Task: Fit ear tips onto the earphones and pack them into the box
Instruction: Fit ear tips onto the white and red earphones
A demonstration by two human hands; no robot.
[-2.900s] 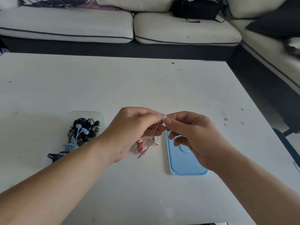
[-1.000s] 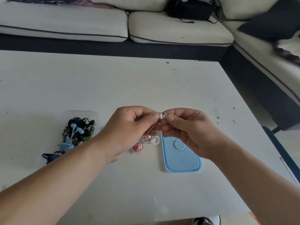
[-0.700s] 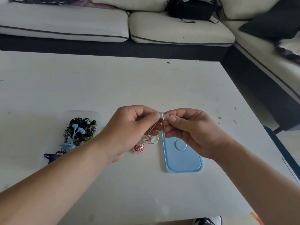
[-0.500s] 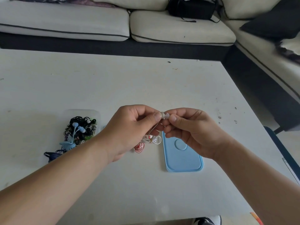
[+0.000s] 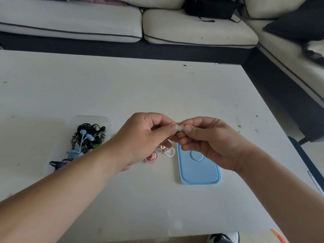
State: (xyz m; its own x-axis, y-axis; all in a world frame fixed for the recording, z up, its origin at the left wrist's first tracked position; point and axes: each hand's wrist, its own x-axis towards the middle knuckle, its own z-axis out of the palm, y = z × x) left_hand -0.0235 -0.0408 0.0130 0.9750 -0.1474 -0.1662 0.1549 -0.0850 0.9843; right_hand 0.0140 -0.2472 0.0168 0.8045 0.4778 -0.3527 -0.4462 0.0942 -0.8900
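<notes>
I see both hands raised just above the white counter [image 5: 122,88], near its middle, fingertips meeting. The left hand [image 5: 147,137] is curled, thumb and forefinger pinching the bud end of a thin white-and-red wired earphone [image 5: 165,151]. Its cord drops from the fist to loose coils on the counter, just left of the lid. The right hand [image 5: 210,142] is curled too, thumb and forefinger pinching a small translucent white ear tip [image 5: 180,128] right against the left thumb. Whether the tip is on the bud I can't tell, too small.

The clear plastic rectangular box [image 5: 91,118] sits open to the left of the left wrist, holding a tangle of black, blue and green earphones [image 5: 90,135], with some cords spilling over its near end. The flat light-blue rectangular lid [image 5: 199,171] lies on the counter under the right hand. On the far side is a cream cushioned sofa [image 5: 192,27] with a black bag [image 5: 210,6] on it.
</notes>
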